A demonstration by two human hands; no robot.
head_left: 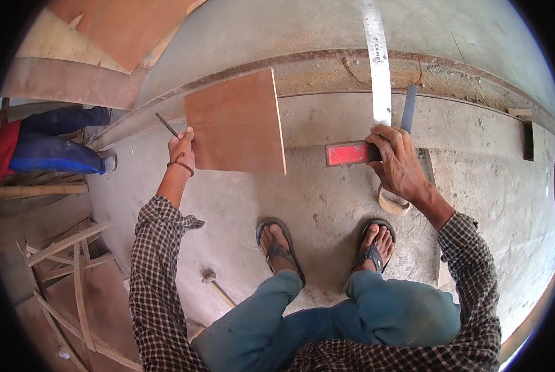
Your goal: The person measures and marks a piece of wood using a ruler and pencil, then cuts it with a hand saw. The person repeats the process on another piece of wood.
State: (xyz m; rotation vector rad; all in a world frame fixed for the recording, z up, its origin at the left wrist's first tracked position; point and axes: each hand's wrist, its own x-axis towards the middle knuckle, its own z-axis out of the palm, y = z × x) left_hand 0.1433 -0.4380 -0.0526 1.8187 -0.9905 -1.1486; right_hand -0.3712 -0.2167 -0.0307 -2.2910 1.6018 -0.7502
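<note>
My left hand grips the left edge of a square brown plywood board, along with a thin dark pencil-like stick angled up-left. My right hand is closed on a metal square, whose long silver blade points away from me and whose dark stock has a red face. A hand saw with a pale wooden handle and narrow dark blade lies behind that hand; whether my fingers also hold it is unclear.
Plywood sheets stand at upper left. A person in blue trousers is at left, above timber offcuts. A concrete ledge runs along the wall. A hammer lies on the floor beside my sandalled feet.
</note>
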